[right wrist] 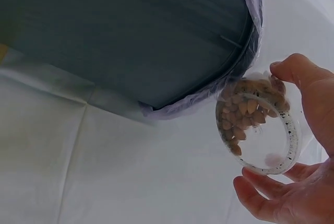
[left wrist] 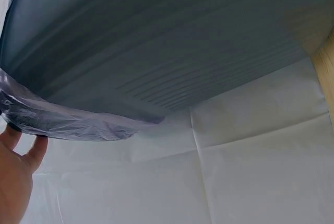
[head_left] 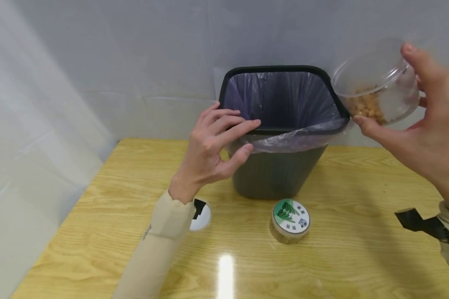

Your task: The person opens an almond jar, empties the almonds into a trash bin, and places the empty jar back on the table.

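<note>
A dark trash bin [head_left: 280, 172], lined with a translucent purplish bag [head_left: 280, 143], stands on the wooden table. My left hand [head_left: 215, 145] rests on its left front rim, fingers laid over the edge and thumb on the outside against the bag. Beyond the opposite side, my right hand [head_left: 430, 112] grips a clear plastic tub [head_left: 400, 95] between thumb and fingers. The tub is raised and tilted towards the bin, right by the rim. Brown, seed-like pieces [right wrist: 242, 114] gather on its lower side.
In front of the bin sits a round container with a green and white label [head_left: 291, 218]. A white disc with a black mark [head_left: 201, 218] lies partly behind the left sleeve. A pale sheet [head_left: 134, 54] hangs behind the table [head_left: 340, 257].
</note>
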The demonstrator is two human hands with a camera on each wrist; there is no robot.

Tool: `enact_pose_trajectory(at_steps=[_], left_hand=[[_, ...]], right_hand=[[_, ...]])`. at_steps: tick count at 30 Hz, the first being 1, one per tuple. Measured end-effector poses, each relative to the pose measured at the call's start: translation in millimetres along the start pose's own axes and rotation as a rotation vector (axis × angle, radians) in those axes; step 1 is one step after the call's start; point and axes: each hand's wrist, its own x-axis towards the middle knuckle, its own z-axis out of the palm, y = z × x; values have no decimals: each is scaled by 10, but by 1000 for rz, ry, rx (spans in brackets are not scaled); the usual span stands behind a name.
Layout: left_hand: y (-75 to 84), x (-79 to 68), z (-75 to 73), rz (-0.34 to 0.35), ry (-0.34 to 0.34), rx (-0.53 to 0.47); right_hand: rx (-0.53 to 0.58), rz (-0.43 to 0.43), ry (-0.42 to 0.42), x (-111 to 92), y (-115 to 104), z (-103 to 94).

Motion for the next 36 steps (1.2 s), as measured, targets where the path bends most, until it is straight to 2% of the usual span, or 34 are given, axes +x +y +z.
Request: enact_pose_trajectory(at_steps=[13,19,24,28,36], left_hand=[[21,6,2,-15,11,-7],[22,13,12,-14,26,6],[12,7,24,-13,29,18],[11,0,24,-15,24,22],[11,-8,32,-13,24,22]], right_hand=[[-88,-41,-55,-8,62,-22],[-149,-153,-87,66,48,-32],[-247,-244,-132,126,21,-45],[-297,-306,-135,173,2,-40],[-364,-327,-114,236,-81,-1]])
